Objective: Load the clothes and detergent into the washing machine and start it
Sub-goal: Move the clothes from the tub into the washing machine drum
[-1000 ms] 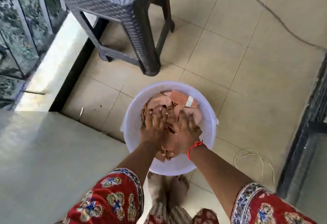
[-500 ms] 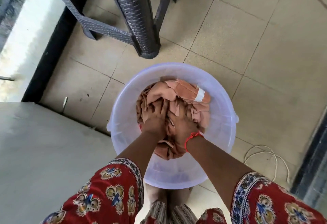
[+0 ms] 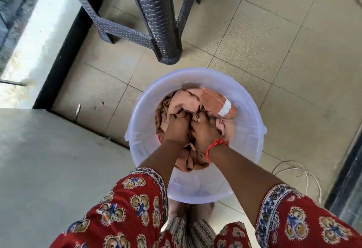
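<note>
Both hands down in tub on tiled floor. Left hand and right hand side by side, fingers curled into peach clothes, each grip bunching cloth. Clothes heaped inside tub, white tag on top fold. Red thread round right wrist. Dark stool just beyond tub. White cord on floor at right.

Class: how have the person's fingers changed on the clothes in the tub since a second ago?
Yes. Both hands, left hand and right hand, went from flat to fingers dug into the clothes, judged against the tub rim.
</note>
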`<state>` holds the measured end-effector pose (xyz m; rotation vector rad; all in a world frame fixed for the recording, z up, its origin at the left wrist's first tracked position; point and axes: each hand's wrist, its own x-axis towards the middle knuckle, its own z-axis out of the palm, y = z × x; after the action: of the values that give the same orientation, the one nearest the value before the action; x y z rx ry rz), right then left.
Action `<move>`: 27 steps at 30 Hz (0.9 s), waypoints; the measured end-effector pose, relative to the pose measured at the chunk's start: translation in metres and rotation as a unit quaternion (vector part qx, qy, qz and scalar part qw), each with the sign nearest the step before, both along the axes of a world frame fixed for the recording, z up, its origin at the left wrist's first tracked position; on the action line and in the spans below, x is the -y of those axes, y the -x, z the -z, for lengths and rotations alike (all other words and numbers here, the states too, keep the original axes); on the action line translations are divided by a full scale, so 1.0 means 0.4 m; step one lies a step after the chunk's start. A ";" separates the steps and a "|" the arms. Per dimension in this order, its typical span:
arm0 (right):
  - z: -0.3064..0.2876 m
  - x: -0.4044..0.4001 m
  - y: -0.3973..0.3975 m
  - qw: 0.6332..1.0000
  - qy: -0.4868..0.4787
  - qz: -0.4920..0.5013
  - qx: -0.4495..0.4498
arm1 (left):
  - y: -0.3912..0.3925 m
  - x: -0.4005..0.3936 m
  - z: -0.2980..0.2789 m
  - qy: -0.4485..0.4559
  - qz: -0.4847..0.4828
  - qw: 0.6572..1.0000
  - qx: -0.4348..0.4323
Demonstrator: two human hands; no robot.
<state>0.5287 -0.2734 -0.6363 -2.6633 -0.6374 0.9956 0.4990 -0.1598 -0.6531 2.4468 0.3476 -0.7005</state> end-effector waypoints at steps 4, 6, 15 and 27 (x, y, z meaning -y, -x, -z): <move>-0.146 0.015 0.010 1.000 0.012 0.021 -0.004 | 0.008 0.002 -0.140 0.000 0.014 1.000 0.001; -0.233 0.026 0.020 1.000 0.013 0.010 0.000 | 0.015 0.005 -0.241 0.010 0.023 1.000 -0.004; -0.679 0.042 0.045 1.000 -0.026 0.014 0.008 | 0.064 -0.001 -0.657 -0.019 0.020 0.999 0.035; -1.235 0.082 0.095 0.984 -0.125 -0.025 0.122 | 0.085 -0.029 -1.183 0.087 -0.008 0.990 0.113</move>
<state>0.4907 -0.3063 -0.1422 -2.5729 -0.8237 0.5592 0.4651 -0.1480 -0.1800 2.3237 0.2083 -0.4210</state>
